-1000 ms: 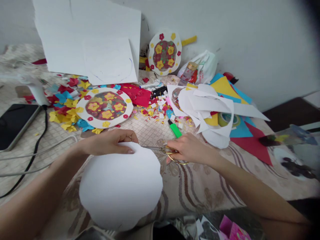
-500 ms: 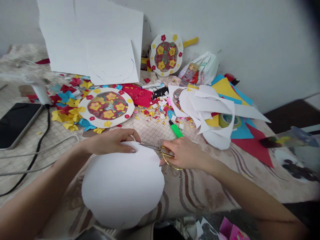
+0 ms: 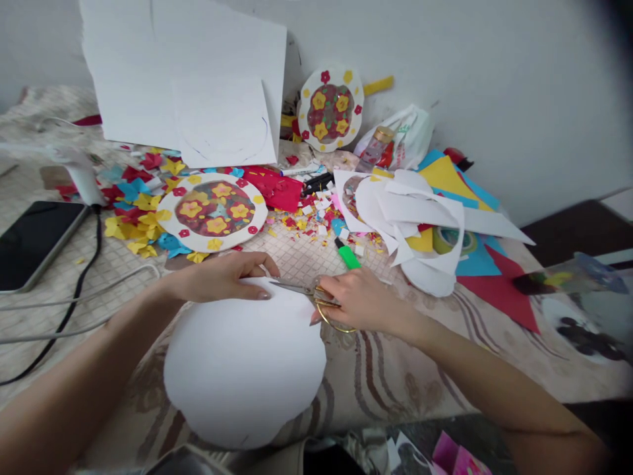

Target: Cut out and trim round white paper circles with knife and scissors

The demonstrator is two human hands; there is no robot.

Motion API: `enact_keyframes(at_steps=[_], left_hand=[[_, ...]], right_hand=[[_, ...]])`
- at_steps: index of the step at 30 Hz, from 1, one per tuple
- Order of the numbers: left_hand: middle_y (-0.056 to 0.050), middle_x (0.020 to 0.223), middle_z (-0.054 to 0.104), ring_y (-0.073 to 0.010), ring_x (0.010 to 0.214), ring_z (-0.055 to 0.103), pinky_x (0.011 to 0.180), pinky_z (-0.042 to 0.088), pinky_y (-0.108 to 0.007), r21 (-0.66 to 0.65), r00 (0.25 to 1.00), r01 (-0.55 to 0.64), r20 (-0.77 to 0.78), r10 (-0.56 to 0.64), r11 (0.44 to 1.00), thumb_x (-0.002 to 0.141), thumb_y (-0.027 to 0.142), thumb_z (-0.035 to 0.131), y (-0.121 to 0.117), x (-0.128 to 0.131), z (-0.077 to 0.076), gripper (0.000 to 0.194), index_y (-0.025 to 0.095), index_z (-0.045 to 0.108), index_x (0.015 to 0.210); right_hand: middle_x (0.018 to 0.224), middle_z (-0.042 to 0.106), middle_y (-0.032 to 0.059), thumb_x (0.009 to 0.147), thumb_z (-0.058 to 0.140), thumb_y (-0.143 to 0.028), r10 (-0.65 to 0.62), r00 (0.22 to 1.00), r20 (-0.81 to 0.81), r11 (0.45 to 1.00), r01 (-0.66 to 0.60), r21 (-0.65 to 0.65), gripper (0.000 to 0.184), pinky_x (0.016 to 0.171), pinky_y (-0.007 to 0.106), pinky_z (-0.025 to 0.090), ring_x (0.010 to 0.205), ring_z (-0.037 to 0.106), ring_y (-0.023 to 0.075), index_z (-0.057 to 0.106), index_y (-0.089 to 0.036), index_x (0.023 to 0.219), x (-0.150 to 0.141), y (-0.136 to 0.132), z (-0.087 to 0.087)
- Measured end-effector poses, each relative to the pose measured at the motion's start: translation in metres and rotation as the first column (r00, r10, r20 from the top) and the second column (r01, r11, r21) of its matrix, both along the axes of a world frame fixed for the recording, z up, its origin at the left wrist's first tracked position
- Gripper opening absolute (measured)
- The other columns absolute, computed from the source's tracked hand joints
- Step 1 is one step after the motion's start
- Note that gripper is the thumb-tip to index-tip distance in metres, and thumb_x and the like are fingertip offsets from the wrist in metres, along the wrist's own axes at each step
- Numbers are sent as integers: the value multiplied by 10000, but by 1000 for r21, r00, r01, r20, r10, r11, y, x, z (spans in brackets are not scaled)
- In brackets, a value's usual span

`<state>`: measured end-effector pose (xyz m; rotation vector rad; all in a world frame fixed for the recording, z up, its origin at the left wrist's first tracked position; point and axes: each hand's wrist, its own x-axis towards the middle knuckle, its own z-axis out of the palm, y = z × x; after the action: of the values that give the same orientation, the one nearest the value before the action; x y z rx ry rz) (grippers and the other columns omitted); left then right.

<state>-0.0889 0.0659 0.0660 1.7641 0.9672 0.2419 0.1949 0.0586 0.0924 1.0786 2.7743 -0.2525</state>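
Note:
A rounded white paper sheet with a scalloped outline hangs over the front of the cloth-covered table. My left hand pinches its top edge, thumb on the near face and fingers behind. In my right hand is a pair of scissors with gold handles, fingers through the loops. Their blades point left and lie along the paper's top edge, close to my left fingertips. Just beyond my right hand lies a green highlighter with a dark tip, partly hidden by that hand.
A white disc with paper flowers lies behind my left hand; a similar disc leans on the wall. Folded paper flowers, white offcuts, coloured sheets, a phone and a cable surround the work.
The scissors have shifted slightly left along the paper's top edge, with my right hand following. My left hand keeps its hold, and the view has moved a little.

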Motion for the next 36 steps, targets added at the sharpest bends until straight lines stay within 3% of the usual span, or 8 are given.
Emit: enact_keyframes(at_steps=[6,13,18,26,30,36], left_hand=[[-21,841,709,-174,696,668,542,430,-221,-64,999,15,50,-12,998,887,483,636,0,1,2,420,202,517,1175],[3,781,683,-156,661,637,568,434,-223,5,999,11,37,-11,1000,884,464,649,0,1,5,419,194,540,1186],[9,767,674,-151,655,614,565,430,-213,-31,998,8,63,-6,999,884,464,656,1,1,1,433,198,533,1202],[-13,846,698,-176,732,655,604,449,-217,-42,998,10,62,-7,999,883,461,659,1,1,0,473,200,528,1254],[33,702,631,-147,605,597,562,411,-208,41,1000,4,-12,-4,999,870,444,667,-1,3,4,512,190,542,1297],[-13,827,726,-198,699,686,635,464,-239,62,998,-4,-59,7,998,842,473,672,-4,5,9,650,221,504,1417]], right_hand=[[752,752,67,950,594,-523,0,1000,26,1000,0,5,385,573,291,145,685,667,202,655,-145,912,-4,2,0],[705,741,64,938,605,-560,23,999,22,998,-24,59,425,569,290,147,674,681,210,665,-142,894,-3,1,-2],[719,749,67,929,630,-541,20,1000,14,998,-21,62,404,566,292,158,668,686,208,666,-140,892,-1,0,-8],[709,724,16,927,667,-336,-72,991,-112,991,58,-119,234,573,253,230,653,644,150,610,-165,777,2,1,-8],[687,711,19,876,710,-498,-41,992,-120,990,24,-139,359,567,254,215,624,618,149,613,-165,780,-1,2,1],[739,756,64,853,678,-629,0,997,-78,998,-5,-68,475,568,273,185,631,639,173,655,-157,810,-4,6,3]])
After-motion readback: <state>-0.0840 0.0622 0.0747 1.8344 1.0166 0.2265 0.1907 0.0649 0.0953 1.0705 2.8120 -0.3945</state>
